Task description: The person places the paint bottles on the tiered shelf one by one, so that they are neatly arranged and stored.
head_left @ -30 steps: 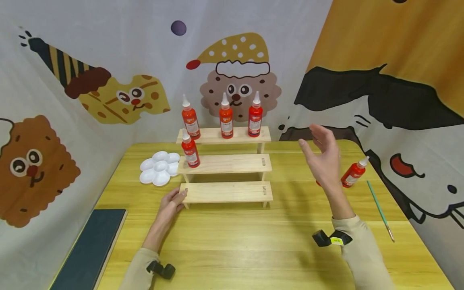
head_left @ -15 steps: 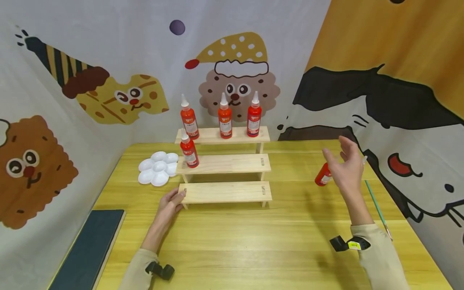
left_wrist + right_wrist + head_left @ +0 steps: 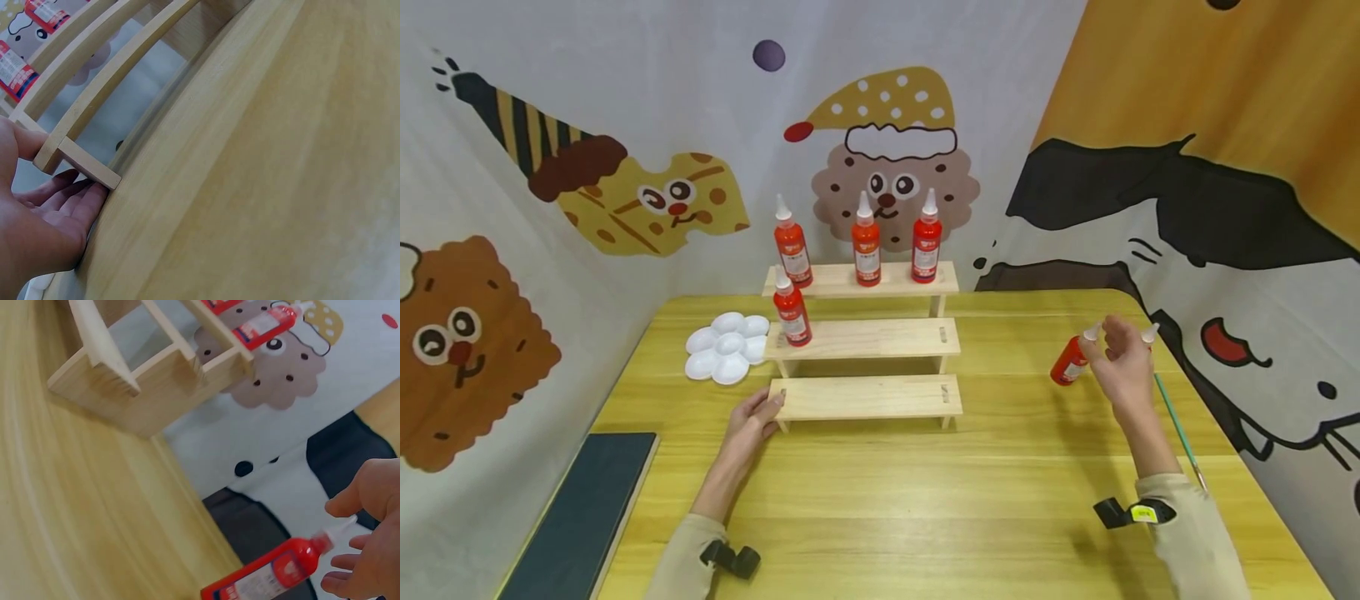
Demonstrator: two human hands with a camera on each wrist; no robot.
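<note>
A three-step wooden rack [image 3: 865, 400] stands on the table. My left hand [image 3: 748, 423] holds its lowest step by the left end, thumb on the board and fingers [image 3: 87, 203] beneath, beside the leg. At the right, my right hand [image 3: 1127, 379] hovers by a red paint bottle [image 3: 1066, 365] with a white nozzle. In the right wrist view its thumb and fingers are apart near that bottle's nozzle [image 3: 342, 530], with nothing gripped. A second bottle's white nozzle [image 3: 1151, 332] shows behind the hand; most of that bottle is hidden.
Three red-orange bottles [image 3: 867, 250] stand on the top step, and one red bottle [image 3: 793, 315] at the middle step's left end. A white flower-shaped palette [image 3: 730, 343] lies left of the rack. A dark board [image 3: 580, 517] lies front left, a green paintbrush [image 3: 1176, 421] at right.
My right hand has moved right, then down to the bottles at the right, uncovering the nearer one and covering most of the other. My left hand has stayed on the rack.
</note>
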